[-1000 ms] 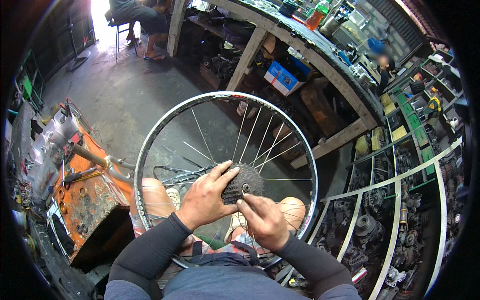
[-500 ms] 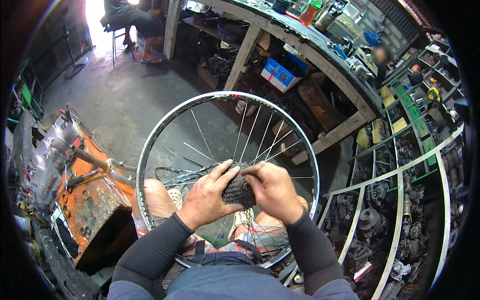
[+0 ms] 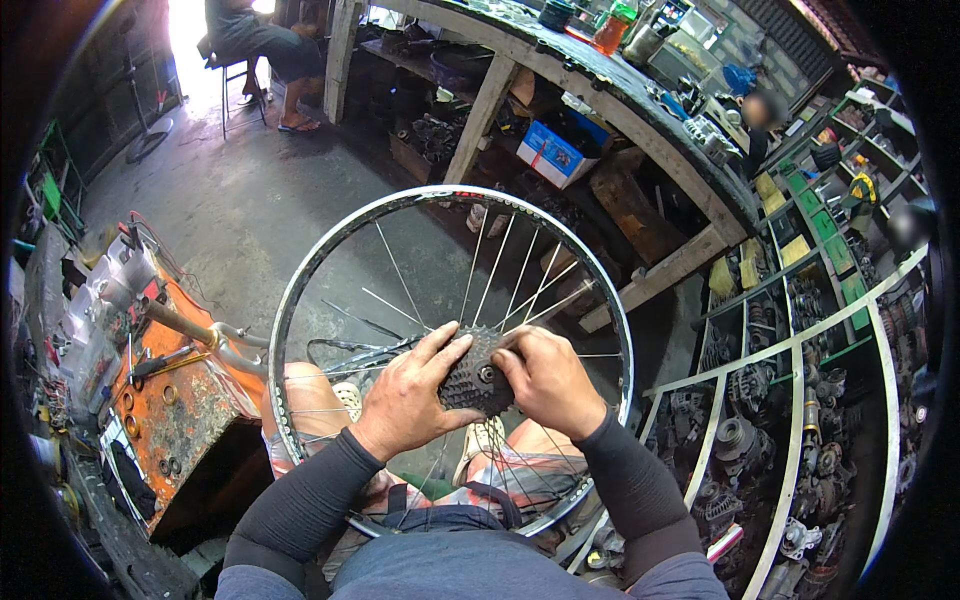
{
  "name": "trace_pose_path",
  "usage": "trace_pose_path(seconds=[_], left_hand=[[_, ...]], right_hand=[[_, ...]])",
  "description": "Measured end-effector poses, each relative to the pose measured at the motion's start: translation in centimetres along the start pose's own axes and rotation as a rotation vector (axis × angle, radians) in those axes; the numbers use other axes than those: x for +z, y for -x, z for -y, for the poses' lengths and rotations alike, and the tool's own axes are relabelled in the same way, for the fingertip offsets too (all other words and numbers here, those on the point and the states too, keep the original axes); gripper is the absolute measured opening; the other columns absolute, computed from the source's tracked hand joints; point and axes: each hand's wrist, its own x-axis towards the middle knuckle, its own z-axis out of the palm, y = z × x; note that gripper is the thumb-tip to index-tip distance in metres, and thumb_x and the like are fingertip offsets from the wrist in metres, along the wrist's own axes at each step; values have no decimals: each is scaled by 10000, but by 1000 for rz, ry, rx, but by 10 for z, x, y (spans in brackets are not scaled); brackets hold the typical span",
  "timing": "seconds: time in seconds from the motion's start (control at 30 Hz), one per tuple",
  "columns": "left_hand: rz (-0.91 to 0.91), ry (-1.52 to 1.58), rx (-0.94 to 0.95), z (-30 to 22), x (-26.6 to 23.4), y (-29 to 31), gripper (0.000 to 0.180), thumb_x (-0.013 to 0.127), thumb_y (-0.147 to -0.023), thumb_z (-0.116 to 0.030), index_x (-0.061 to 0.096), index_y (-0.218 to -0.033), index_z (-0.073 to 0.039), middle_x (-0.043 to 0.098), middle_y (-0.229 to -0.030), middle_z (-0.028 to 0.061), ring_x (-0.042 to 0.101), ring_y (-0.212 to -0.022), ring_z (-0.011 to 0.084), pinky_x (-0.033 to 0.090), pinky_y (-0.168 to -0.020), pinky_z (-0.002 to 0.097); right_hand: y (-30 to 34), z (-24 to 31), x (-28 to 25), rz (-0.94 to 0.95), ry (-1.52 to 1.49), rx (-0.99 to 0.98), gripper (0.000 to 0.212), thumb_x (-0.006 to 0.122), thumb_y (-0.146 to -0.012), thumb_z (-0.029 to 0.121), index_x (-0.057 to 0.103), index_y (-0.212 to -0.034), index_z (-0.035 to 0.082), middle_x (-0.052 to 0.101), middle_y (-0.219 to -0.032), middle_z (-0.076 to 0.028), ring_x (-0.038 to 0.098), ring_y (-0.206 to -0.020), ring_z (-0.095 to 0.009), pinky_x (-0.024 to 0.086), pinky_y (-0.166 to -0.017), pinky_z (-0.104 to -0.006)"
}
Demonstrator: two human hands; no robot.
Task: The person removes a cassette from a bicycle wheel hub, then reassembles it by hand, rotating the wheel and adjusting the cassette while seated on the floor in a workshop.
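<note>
Two bare hands on one bicycle wheel (image 3: 453,193), which stands tipped up across the person's lap, and at its centre sits one dark cassette (image 3: 468,386), a single stack of toothed sprockets. Here's the left hand (image 3: 412,396), its grip closed on the cassette: fingers over the upper left, one thumb along the lower edge. And the right hand (image 3: 548,378), fingers curled, thumb and fingertips at the cassette's right side, just beside the hub end; whether that grip has anything pinched, I cannot tell. Spokes all round, too fine and overlapped to count!

Two dark sleeves, two knees, two pale clogs (image 3: 347,398) down below the wheel. Over on the left, one orange stand (image 3: 205,400), paint worn, with five small rings (image 3: 171,396) on it, three brassy and two dark, and one bare metal fork (image 3: 180,323) lying near the wheel's rim. Up top, one long wooden desk (image 3: 625,112), one bottle (image 3: 612,32) of reddish liquid on it, one blue-and-white box (image 3: 563,150) beneath. One person (image 3: 262,60) sits on a stool, upper left; another person (image 3: 760,125) is partly visible beyond the desk.
</note>
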Motion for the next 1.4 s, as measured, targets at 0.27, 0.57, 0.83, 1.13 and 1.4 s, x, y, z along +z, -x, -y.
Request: trace_pose_path(seconds=[0.27, 0.57, 0.83, 1.13, 1.4], left_hand=[[14, 10, 9, -3, 3, -2, 1054, 1055, -747, -479, 624, -1620, -75, 587, -1690, 213, 713, -1393, 449, 607, -1147, 506], [27, 26, -56, 1, -1, -4, 1115, 1100, -674, -448, 636, -1613, -65, 575, -1706, 207, 690, -1442, 432, 613, -1159, 507], [36, 30, -48, -1, 0, -4, 1108, 1093, -688, -455, 631, -1605, -39, 572, -1698, 232, 673, -1464, 453, 604, -1182, 512], [49, 10, -35, 3, 4, -2, 1123, 1094, -688, -437, 619, -1618, -24, 555, -1716, 246, 649, -1490, 457, 596, -1190, 510], [29, 39, -51, 1, 4, -3, 1070, 1083, -705, -405, 634, -1603, -37, 560, -1713, 231, 689, -1440, 441, 612, -1155, 503]], right_hand=[[27, -28, 6, -69, -605, 485, 122, 735, -1080, 69, 756, -1021, -35, 764, -862, -64, 724, -758, -134, 581, -688, -304], [57, -9, -2, -229, -643, 317, 112, 708, -1075, -86, 730, -1171, -34, 820, -1156, -150, 816, -1066, -212, 682, -978, -367], [43, 3, -3, -181, -283, 118, 147, 813, -947, -61, 796, -1090, -36, 846, -1049, -169, 853, -968, -269, 679, -869, -363], [17, -10, -11, 36, -161, -174, 157, 812, -893, -38, 709, -1007, -4, 739, -958, -193, 767, -886, -415, 626, -777, -487], [-4, -25, -6, 100, -196, -255, 145, 778, -865, -25, 676, -967, -4, 694, -907, -194, 713, -852, -459, 611, -768, -523]])
